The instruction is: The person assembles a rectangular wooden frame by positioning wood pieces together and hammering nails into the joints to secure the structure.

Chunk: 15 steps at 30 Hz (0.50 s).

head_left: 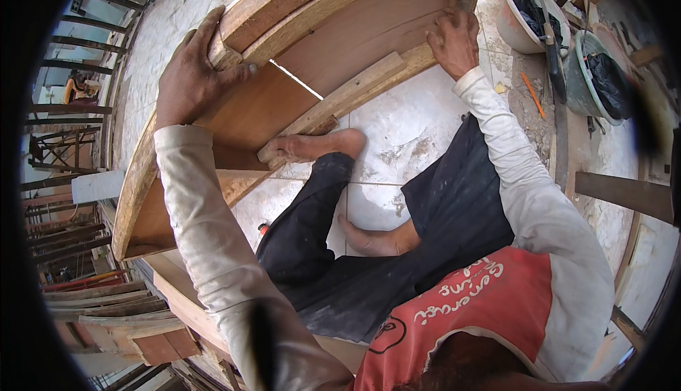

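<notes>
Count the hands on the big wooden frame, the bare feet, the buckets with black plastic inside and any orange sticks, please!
Left hand and right hand on wooden frame: 2
Bare feet: 2
Buckets with black plastic: 2
Orange stick: 1
Total: 7

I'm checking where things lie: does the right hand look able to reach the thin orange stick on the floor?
Probably yes: the right hand is fairly near, with nothing seen standing between it and the thin orange stick, though it would have to leave the wooden frame first.

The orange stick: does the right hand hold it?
No, the orange stick lies on the floor; the right hand touches the wooden frame.
</notes>
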Each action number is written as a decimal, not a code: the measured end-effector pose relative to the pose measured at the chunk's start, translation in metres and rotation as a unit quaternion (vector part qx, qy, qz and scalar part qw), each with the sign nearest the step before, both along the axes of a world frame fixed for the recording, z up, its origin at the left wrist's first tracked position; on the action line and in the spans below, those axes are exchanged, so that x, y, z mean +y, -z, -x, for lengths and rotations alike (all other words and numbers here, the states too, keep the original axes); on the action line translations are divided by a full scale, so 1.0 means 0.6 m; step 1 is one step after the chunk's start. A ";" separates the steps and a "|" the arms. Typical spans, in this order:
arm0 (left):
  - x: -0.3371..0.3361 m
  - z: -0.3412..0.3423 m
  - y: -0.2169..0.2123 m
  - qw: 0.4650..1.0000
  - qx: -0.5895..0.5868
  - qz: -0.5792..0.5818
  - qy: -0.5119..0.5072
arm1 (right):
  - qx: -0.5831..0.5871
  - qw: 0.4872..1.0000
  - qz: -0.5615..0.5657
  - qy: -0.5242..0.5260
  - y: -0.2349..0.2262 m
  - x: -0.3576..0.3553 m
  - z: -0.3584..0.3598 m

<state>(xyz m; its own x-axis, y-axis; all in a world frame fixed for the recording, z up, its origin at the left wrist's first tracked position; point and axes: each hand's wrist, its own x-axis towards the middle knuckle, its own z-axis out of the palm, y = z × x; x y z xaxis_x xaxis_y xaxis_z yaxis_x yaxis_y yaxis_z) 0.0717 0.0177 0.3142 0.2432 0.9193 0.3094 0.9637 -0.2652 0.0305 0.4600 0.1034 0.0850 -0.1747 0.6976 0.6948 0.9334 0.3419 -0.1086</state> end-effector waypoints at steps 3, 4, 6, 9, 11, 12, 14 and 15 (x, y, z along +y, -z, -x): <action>0.011 0.008 -0.005 1.000 -0.001 0.008 -0.006 | 0.059 0.973 0.121 -0.189 0.027 -0.004 0.059; 0.015 0.006 -0.004 1.000 -0.003 0.019 -0.010 | 0.043 0.942 0.145 -0.300 0.041 0.004 0.074; 0.021 0.004 0.000 1.000 -0.010 0.018 -0.005 | -0.031 0.935 0.120 -0.332 0.062 -0.004 0.122; 0.016 -0.010 -0.013 1.000 -0.004 0.021 -0.009 | -0.113 0.901 0.215 -0.360 0.070 -0.004 0.163; 0.007 -0.013 -0.015 1.000 0.002 0.020 -0.020 | -0.139 0.899 0.239 -0.339 0.060 -0.002 0.187; 0.001 -0.014 -0.015 1.000 0.005 0.020 -0.018 | -0.171 0.894 0.268 -0.316 0.061 -0.004 0.193; -0.012 -0.020 -0.016 0.999 -0.009 0.037 -0.029 | -0.166 0.902 0.243 -0.315 0.075 -0.020 0.202; -0.020 -0.024 -0.020 0.999 -0.023 0.043 -0.021 | -0.165 0.909 0.217 -0.315 0.084 -0.022 0.203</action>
